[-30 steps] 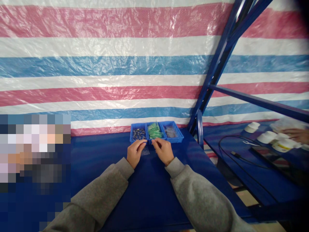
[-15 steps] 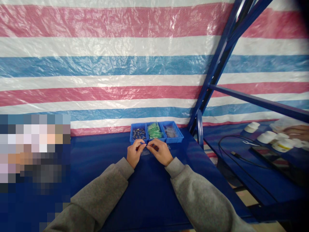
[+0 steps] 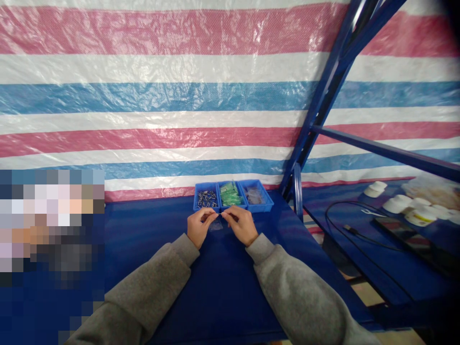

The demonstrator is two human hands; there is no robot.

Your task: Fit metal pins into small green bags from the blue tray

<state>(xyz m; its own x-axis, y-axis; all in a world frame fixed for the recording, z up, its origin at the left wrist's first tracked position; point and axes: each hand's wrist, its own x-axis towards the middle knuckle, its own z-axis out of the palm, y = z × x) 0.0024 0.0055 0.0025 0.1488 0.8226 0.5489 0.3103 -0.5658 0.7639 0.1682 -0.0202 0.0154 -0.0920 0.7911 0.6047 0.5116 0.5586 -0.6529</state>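
Tabletop [image 3: 223, 287] is blue, striped sheeting [image 3: 179, 98] behind; left hand [image 3: 197, 228] and right hand [image 3: 243, 226] grip pinched, contents indiscernible.

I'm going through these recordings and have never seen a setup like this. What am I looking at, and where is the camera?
There is no machine here: a person in gray sleeves works with bare hands. The camera sits on their head, looking forward and down. On the blue table, three blue bins stand side by side: small metal pieces on the left, green packets in the middle, clear plastic pieces on the right. The left hand and right hand pinch close together before the bins, near some clear plastic. What the fingertips hold is too small to tell.
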